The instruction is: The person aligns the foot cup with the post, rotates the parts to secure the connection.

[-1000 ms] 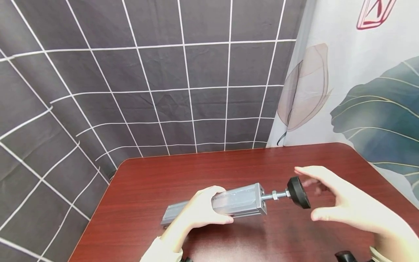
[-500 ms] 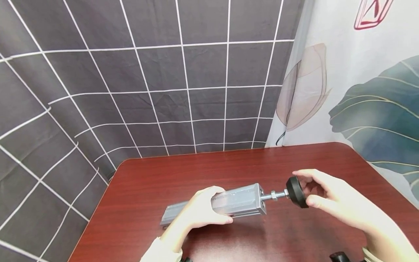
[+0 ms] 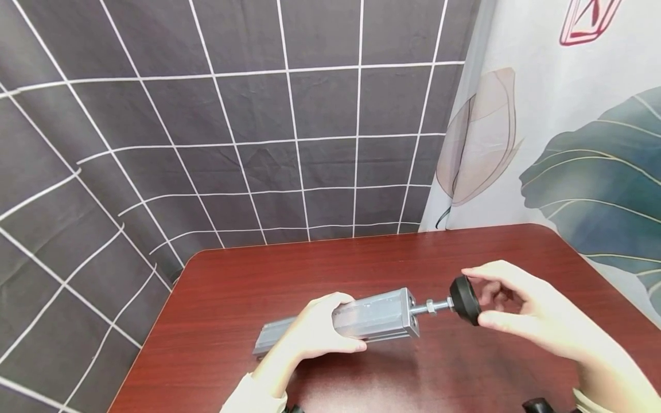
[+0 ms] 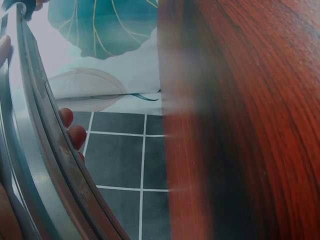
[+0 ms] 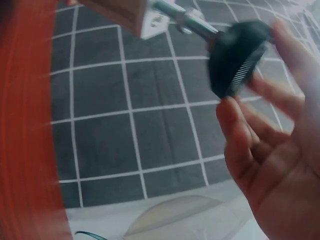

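We've got the left hand [image 3: 316,330] wrapped round a grey metal cylinder [image 3: 376,314] above the reddish table [image 3: 227,289] — then its rod [image 3: 440,307], a black cup [image 3: 463,300] on the end, right hand [image 3: 527,307] half-curled and pinching it. Red curtain mark [image 3: 591,23] top right — we can't read it.

We see a reddish-brown, wood-grained table [image 3: 232,275] across the lower part of the head view, its far edge just below mid-frame and both back corners rounded. Towards the bottom centre we notice a pale sheen on its glossy surface. The metal cylinder [image 3: 374,315] sits over it in the lower centre, with a soft shadow beneath, and we cannot tell whether its left end touches the top.
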Available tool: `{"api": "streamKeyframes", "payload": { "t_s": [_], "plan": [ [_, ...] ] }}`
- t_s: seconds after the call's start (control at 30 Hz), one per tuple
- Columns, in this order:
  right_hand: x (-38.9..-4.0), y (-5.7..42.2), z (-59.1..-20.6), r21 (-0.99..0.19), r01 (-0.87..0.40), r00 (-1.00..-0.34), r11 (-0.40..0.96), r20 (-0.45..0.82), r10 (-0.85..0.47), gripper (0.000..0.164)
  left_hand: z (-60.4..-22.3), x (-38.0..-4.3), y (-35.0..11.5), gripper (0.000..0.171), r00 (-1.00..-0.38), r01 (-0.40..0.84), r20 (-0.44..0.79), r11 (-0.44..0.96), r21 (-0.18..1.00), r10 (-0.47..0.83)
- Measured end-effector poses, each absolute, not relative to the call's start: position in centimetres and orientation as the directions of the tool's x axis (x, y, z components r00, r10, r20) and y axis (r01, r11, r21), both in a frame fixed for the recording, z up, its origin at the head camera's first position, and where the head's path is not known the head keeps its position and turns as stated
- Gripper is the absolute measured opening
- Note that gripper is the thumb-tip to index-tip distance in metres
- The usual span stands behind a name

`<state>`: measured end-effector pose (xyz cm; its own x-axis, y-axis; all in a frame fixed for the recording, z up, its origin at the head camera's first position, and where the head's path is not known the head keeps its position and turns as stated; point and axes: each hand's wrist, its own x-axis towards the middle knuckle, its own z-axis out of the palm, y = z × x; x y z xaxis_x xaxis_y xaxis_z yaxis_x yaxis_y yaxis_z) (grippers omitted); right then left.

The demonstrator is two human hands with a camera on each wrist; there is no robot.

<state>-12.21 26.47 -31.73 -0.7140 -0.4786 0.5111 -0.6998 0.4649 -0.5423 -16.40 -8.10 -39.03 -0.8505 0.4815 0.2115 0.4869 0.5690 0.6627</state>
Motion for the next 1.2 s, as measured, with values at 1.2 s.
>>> {"api": "streamKeyframes", "payload": {
  "t_s": [1.2],
  "plan": [
    [-11.7,27.0,-31.8,-0.468,-0.769,-0.636,0.436,0.491,-0.595,0.084,-39.2,-16.3,-8.1,0.061,-0.857,0.477,0.209,0.571,0.668,0.471]
  ]
}}
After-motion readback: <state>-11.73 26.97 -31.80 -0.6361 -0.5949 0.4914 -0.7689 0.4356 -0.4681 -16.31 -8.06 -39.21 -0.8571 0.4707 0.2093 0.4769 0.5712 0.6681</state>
